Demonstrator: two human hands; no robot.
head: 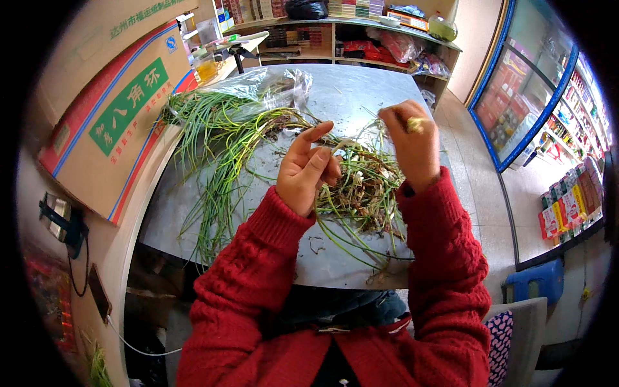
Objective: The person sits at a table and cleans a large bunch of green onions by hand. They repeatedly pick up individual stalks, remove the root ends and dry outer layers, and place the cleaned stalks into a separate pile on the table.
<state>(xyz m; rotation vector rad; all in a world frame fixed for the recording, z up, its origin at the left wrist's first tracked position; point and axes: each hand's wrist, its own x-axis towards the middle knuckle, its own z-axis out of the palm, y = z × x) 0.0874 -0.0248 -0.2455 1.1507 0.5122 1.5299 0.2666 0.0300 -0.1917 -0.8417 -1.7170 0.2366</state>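
My left hand (307, 169) is above the middle of the table, with thumb and fingers closed on a thin chive-like stalk (344, 143). Its pale end sticks out past the thumb, and the index finger is raised. To the right, my right hand (411, 138), wearing a ring, is raised with bent fingers and slightly blurred; whether it pinches anything is unclear. Under and between both hands lies a tangled heap of withered leaves, roots and stalks (362, 198). Left of my left hand spreads a bunch of long green chive-like plants (222, 164), their roots pointing right.
The grey table (309, 271) carries scattered soil bits. A clear plastic bag (290, 89) covers more greens at the back. A printed cardboard sheet (130, 111) stands along the left, near a glass mug of yellow liquid (207, 70). Shelves (333, 41) stand behind; a blue-framed glass door (527, 82) is right.
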